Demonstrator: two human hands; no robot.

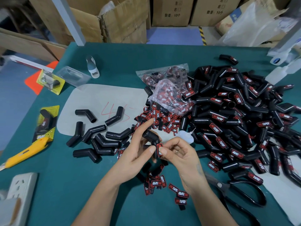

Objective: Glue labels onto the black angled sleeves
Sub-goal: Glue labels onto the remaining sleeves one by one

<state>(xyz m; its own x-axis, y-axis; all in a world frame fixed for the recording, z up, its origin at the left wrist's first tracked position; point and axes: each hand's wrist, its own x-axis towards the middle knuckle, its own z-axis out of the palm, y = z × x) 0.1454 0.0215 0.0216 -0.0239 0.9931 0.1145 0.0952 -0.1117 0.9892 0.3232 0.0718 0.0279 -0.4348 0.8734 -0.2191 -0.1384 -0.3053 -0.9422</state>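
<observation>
My left hand (138,149) grips a black angled sleeve (150,137) above the green table, index finger pointing up. My right hand (176,152) pinches a red-and-black label (159,149) against the sleeve's lower leg and also holds a small clear glue bottle (185,135) behind its fingers. Several bare sleeves (104,141) lie to the left. A big heap of labelled sleeves (236,121) fills the right side. Loose labels (159,120) are piled at the centre, and more labels (162,183) lie between my wrists.
Plastic bags of labels (169,93) sit behind the loose pile. Black scissors (241,193) lie at the lower right, a yellow utility knife (26,152) at the left, and a power strip (21,190) at the lower left. Cardboard boxes (123,18) stand beyond the table.
</observation>
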